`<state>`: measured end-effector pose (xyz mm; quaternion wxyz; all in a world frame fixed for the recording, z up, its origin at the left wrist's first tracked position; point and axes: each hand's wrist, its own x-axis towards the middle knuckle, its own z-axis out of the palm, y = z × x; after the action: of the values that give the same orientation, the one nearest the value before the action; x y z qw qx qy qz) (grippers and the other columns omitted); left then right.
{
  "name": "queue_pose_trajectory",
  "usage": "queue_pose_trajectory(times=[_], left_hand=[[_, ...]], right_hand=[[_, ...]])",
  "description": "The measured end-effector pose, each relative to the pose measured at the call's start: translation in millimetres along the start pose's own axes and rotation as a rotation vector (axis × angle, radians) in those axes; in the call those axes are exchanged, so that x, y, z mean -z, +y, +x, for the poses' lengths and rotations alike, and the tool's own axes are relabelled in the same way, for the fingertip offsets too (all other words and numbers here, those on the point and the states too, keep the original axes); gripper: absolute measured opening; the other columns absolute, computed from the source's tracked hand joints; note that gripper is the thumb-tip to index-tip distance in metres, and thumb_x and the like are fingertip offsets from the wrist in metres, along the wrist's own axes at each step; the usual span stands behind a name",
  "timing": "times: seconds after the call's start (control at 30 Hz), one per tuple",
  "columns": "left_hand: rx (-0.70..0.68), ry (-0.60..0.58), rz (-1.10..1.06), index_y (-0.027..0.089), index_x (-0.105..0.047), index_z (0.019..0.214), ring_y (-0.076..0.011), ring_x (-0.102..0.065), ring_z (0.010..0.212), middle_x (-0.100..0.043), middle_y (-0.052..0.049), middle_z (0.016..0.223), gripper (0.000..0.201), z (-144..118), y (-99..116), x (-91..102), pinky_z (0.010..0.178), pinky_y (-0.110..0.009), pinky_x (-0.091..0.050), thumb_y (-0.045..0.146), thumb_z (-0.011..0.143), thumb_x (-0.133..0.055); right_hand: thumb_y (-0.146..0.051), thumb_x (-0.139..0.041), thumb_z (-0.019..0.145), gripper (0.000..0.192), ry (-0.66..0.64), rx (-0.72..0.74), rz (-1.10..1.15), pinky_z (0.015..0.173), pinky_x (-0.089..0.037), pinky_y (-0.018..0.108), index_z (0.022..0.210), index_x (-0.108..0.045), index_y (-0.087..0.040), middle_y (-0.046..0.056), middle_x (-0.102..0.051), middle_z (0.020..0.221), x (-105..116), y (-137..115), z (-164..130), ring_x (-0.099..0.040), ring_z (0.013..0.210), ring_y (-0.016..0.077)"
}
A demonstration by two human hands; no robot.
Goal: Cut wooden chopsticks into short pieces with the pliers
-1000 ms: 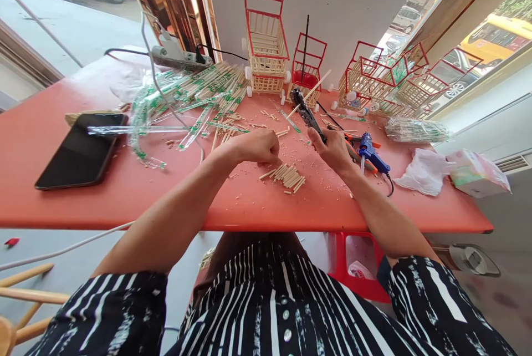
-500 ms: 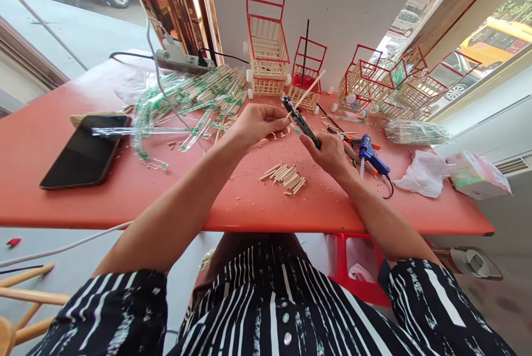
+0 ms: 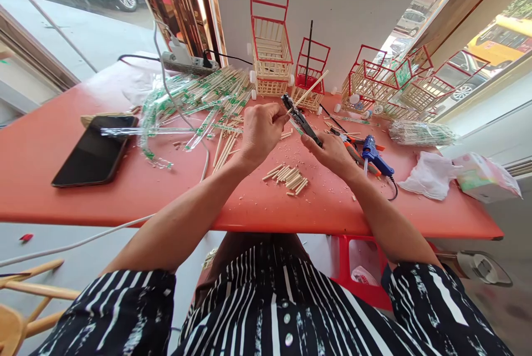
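My left hand (image 3: 265, 127) is closed in a pinch on the lower end of a thin wooden stick (image 3: 311, 89), its back turned upward. Slanting up to the right, the stick crosses the head of a black pliers-like cutter (image 3: 302, 121). Fingers of my right hand (image 3: 331, 152) are wrapped round the cutter's handles; whether its jaws are fully closed I cannot make out. Below both hands lies a small pile of short cut stick pieces (image 3: 288, 177), with shavings scattered round it. Several longer bare sticks (image 3: 225, 151) rest beside my left wrist.
Wrapped chopsticks (image 3: 203, 95) and a phone (image 3: 93, 151) lie left on the red table (image 3: 187, 209). Small stick-built carts (image 3: 272, 48) with red frames stand along the back. A blue glue gun (image 3: 376, 155), orange-handled tools, tissue (image 3: 430, 176) and a wrapped bundle (image 3: 419, 132) sit right.
My left hand has rolled so its back faces up, with its fingers curled tighter at the stick. The cutter stays almost in place in my right hand. The view has shifted slightly.
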<state>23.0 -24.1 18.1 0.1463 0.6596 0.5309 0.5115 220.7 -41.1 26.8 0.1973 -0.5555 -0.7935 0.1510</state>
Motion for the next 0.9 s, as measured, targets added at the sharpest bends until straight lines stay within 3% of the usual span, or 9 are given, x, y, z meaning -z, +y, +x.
queue_pose_trajectory(times=[0.1, 0.2, 0.33, 0.47, 0.57, 0.7, 0.8, 0.9], left_hand=[[-0.018, 0.001, 0.103, 0.018, -0.072, 0.074, -0.0183, -0.063, 0.071, -0.072, -0.005, 0.072, 0.017, 0, 0, -1.7, 0.073, -0.032, -0.044, 0.017, 0.091, -0.068], [-0.020, -0.032, 0.175, 0.018, -0.071, 0.076, -0.0218, -0.067, 0.081, -0.075, -0.008, 0.081, 0.019, -1, 3, -0.5, 0.078, -0.034, -0.045, 0.020, 0.094, -0.066], [0.004, -0.059, 0.168, 0.020, -0.070, 0.078, -0.0224, -0.066, 0.084, -0.075, -0.009, 0.085, 0.018, -2, 5, -0.2, 0.080, -0.034, -0.046, 0.023, 0.095, -0.065], [-0.014, -0.042, 0.144, 0.021, -0.066, 0.075, -0.0228, -0.066, 0.090, -0.074, -0.009, 0.086, 0.020, -1, 4, -1.4, 0.080, -0.033, -0.045, 0.022, 0.094, -0.064], [0.027, -0.094, -0.011, 0.021, -0.063, 0.072, -0.0179, -0.060, 0.074, -0.069, -0.005, 0.074, 0.019, 3, -2, 0.2, 0.073, -0.031, -0.045, 0.021, 0.091, -0.066], [0.166, -0.351, -0.389, 0.020, -0.064, 0.074, -0.0104, -0.044, 0.049, -0.054, 0.001, 0.058, 0.023, 8, -13, 3.8, 0.053, -0.028, -0.037, 0.033, 0.093, -0.068], [0.242, -0.493, -0.592, 0.019, -0.068, 0.080, -0.0088, -0.037, 0.045, -0.043, 0.004, 0.055, 0.029, 9, -16, 6.4, 0.048, -0.027, -0.031, 0.044, 0.095, -0.068], [0.265, -0.516, -0.641, 0.019, -0.069, 0.080, -0.0081, -0.028, 0.045, -0.034, 0.006, 0.053, 0.029, 8, -11, 9.1, 0.047, -0.027, -0.026, 0.044, 0.095, -0.067]], right_hand=[[-0.051, -0.054, 0.100, 0.038, -0.016, -0.060, -0.060, 0.067, -0.033, 0.031, 0.075, -0.053, -0.022, 0.003, -0.061, 0.073, -1, -3, 1, -0.054, 0.070, 0.0183], [-0.027, -0.057, 0.093, 0.012, -0.032, -0.110, -0.095, 0.074, -0.042, 0.031, 0.091, -0.066, -0.020, 0.007, -0.072, 0.091, -4, -4, 3, -0.064, 0.084, 0.0229], [-0.012, -0.056, 0.084, 0.028, -0.050, -0.113, -0.060, 0.087, -0.050, 0.036, 0.106, -0.073, -0.018, 0.011, -0.077, 0.108, -6, -4, 6, -0.069, 0.099, 0.0270], [-0.010, -0.055, 0.083, 0.034, -0.107, -0.138, -0.016, 0.082, -0.052, 0.035, 0.110, -0.074, -0.015, 0.010, -0.077, 0.097, -4, -7, 5, -0.070, 0.085, 0.0248], [-0.013, -0.055, 0.084, 0.035, -0.085, -0.138, -0.033, 0.085, -0.051, 0.036, 0.112, -0.075, -0.014, 0.011, -0.077, 0.101, -3, -6, 3, -0.069, 0.090, 0.0262], [-0.014, -0.055, 0.082, 0.035, -0.038, -0.071, -0.085, 0.088, -0.049, 0.037, 0.112, -0.074, -0.015, 0.011, -0.076, 0.099, -6, 4, 4, -0.068, 0.093, 0.0280], [-0.015, -0.053, 0.081, 0.035, -0.003, -0.027, -0.094, 0.086, -0.048, 0.037, 0.110, -0.073, -0.015, 0.011, -0.075, 0.098, -8, 11, 5, -0.067, 0.092, 0.0282], [-0.015, -0.054, 0.080, 0.033, 0.021, 0.005, -0.073, 0.086, -0.048, 0.036, 0.107, -0.072, -0.016, 0.011, -0.076, 0.102, -9, 13, 5, -0.067, 0.094, 0.0281]])
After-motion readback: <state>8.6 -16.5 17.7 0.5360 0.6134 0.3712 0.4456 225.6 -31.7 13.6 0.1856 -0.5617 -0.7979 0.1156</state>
